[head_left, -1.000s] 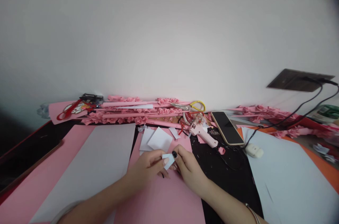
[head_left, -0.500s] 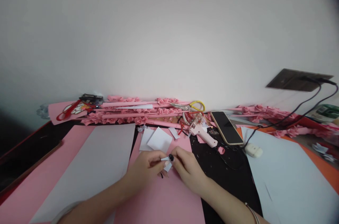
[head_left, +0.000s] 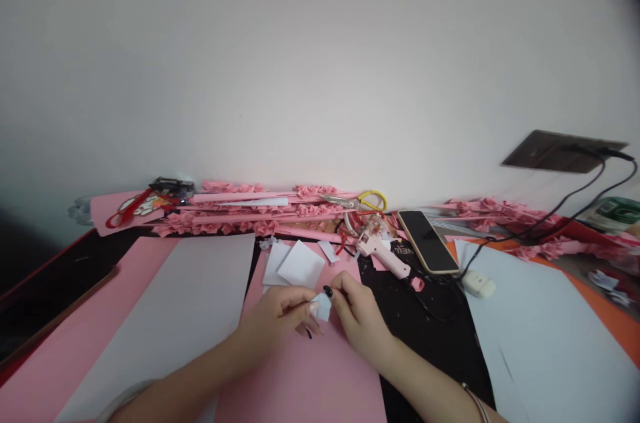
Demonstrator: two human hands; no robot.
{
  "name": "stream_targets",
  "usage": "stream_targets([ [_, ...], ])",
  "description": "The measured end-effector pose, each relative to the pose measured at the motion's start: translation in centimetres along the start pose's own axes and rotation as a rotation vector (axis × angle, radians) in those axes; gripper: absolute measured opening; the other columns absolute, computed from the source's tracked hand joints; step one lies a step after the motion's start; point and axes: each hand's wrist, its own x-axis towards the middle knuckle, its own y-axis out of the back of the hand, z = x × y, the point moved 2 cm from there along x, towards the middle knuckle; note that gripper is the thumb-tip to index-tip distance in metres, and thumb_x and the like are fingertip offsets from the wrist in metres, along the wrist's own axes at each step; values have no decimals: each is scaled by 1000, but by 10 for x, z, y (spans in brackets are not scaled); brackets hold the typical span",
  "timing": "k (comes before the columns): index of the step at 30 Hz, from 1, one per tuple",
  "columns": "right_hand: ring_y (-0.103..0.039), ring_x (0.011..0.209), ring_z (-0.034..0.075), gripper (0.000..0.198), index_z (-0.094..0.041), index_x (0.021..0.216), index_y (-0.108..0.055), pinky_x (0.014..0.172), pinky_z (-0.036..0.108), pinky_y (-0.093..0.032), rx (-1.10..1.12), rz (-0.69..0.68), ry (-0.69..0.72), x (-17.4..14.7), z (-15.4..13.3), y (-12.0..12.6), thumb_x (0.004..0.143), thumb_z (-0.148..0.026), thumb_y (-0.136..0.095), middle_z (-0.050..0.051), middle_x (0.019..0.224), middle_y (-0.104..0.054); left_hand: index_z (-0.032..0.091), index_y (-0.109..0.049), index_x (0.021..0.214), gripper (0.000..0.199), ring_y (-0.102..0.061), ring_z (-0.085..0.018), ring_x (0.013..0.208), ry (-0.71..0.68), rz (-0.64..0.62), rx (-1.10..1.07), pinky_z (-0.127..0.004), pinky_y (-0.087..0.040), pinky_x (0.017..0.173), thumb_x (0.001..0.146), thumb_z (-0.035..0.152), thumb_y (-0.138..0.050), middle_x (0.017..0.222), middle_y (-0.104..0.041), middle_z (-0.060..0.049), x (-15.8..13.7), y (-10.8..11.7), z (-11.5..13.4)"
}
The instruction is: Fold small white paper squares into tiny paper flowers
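A small folded piece of white paper [head_left: 323, 307] is pinched between the thumb and fingers of my left hand [head_left: 280, 314], over a pink sheet [head_left: 305, 376]. At its upper right edge, the thumb and forefinger of my right hand [head_left: 359, 314] come together on the paper. Just beyond my hands lie white paper squares [head_left: 301, 264], overlapping on the pink sheet. A small white strip [head_left: 329, 251] rests to their right.
Behind the papers are a pink glue gun [head_left: 384, 254], yellow-handled scissors [head_left: 367, 200] and a phone [head_left: 429, 242]. Pink paper flowers [head_left: 215, 223] line the wall. A white case [head_left: 479, 284] sits by large white sheets [head_left: 540, 323]. Black cords [head_left: 565, 200] run from the socket [head_left: 555, 151].
The folded paper has turned and shows a wider face. My right hand has shifted slightly up and right, its fingers moving to the paper's edge. My left hand keeps its pinch.
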Motion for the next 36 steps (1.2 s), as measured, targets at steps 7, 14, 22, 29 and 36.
stream_targets([
  [7,-37,53,10,11,-19,77,-44,50,21,-30,152,55,-75,2,2,1,88,-18,-42,-4,64,-43,16,-71,83,22,-66,-17,66,35,37,7,-25,-51,64,81,29,-53,66,-70,-2,1,2,-2],
  [14,-39,56,11,6,-18,78,-51,52,22,-31,130,77,-70,5,-2,2,82,-14,-51,-4,64,-44,19,-70,89,23,-67,-19,81,60,127,-132,-26,-52,72,79,35,-59,81,-71,-3,3,5,2],
  [22,-40,54,11,17,-18,65,-46,50,22,-30,45,103,-45,4,1,0,78,-10,-54,-4,61,-44,17,-67,82,23,-68,-20,79,109,119,-172,-27,-52,70,75,38,-62,79,-70,-2,2,4,1],
  [29,-40,56,11,23,-19,64,-42,51,22,-30,-47,82,133,2,-4,3,83,-14,-53,-2,64,-43,17,-65,82,24,-68,-21,81,133,121,-194,-28,-52,70,75,40,-62,79,-70,-2,3,6,-2],
  [36,-43,60,13,20,-19,67,-45,53,24,-33,-129,1,253,-1,-5,4,86,-14,-48,0,67,-44,17,-64,79,21,-67,-20,81,137,141,-228,-28,-52,70,75,38,-63,78,-69,-2,2,7,-1],
])
